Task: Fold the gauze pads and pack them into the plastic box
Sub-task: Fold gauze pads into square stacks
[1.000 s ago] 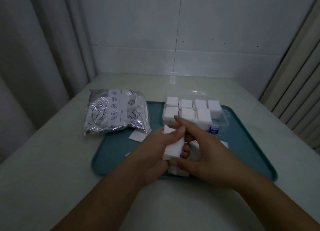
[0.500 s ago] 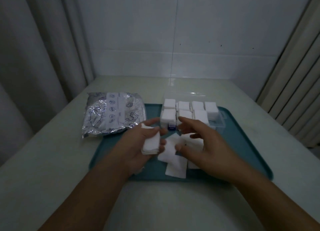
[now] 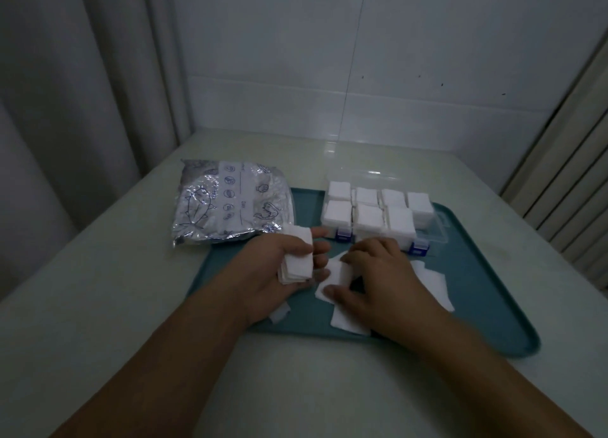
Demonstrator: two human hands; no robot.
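My left hand (image 3: 278, 270) grips a small stack of folded white gauze pads (image 3: 297, 263) above the left part of the teal tray (image 3: 487, 306). To its right, my right hand (image 3: 381, 273) lies palm down on loose unfolded gauze sheets (image 3: 431, 279) on the tray, thumb and fingertips pinching the edge of one sheet (image 3: 335, 275). The clear plastic box (image 3: 437, 232) stands at the tray's far side with its lid open. Folded gauze squares (image 3: 368, 217) fill its compartments.
A silver foil bag (image 3: 230, 207) with printed drawings lies at the tray's far left corner, partly on the table (image 3: 98, 299). A small gauze scrap (image 3: 279, 312) sticks out under my left wrist. Curtains hang on the left, a tiled wall stands behind.
My hands have parted. The left one carried the folded stack leftwards, and the right one dropped onto the loose sheets on the tray and took hold of one.
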